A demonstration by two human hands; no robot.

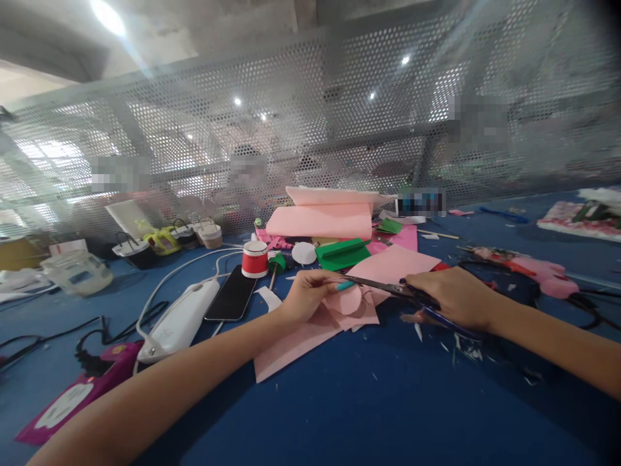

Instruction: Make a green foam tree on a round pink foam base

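Left of the pink paper disc [345,301] in the head view, the left hand [308,294] pinches its edge. Right of the disc, the right hand [451,294] closes round scissors [381,285], blades running sideways to its upper edge, contact unclear. Nearer stretches blue counter [349,408]; beyond it, folded green paper [342,254] limits room.

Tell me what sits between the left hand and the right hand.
In the head view, scissors reach across from the right hand toward the left hand, with pink paper behind and below them.
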